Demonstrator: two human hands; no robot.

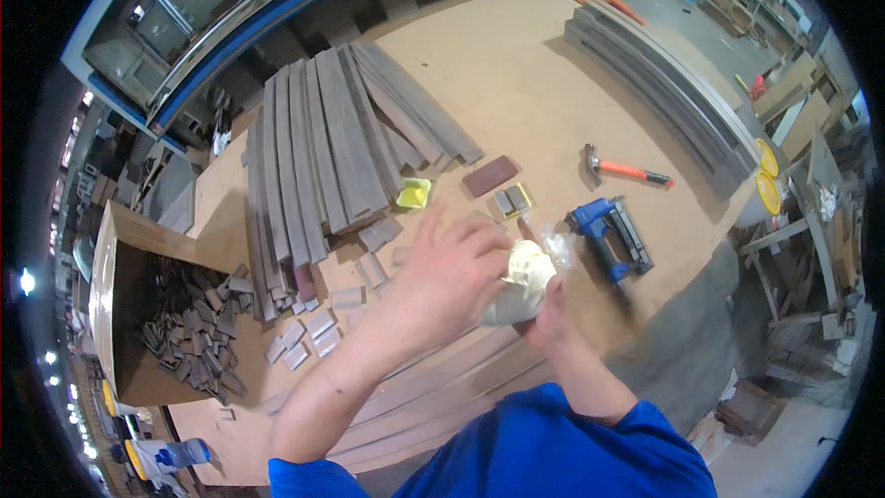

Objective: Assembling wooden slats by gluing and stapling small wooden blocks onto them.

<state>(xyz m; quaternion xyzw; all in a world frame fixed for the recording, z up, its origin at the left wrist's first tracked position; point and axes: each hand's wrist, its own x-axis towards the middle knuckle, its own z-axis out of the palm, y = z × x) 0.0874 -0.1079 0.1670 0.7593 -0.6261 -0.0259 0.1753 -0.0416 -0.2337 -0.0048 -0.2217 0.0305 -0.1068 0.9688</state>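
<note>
My right hand holds a plastic bag with cream-coloured stuff inside, gripping it from below and the right side. Clear, crumpled plastic sticks out at its upper right. My left hand lies against the bag's left side, its fingers bent toward the top and one finger raised; the fingertips are partly hidden. Just beyond the hands are a small yellow tray, a dark reddish-brown block and a small yellow-edged box with grey pieces. To the right lies a blue nail gun.
A claw hammer with an orange handle lies beyond the nail gun. Long grey wood strips are piled at left, more strips at far right. A cardboard box holds many small wood pieces. Small blocks lie near my left forearm.
</note>
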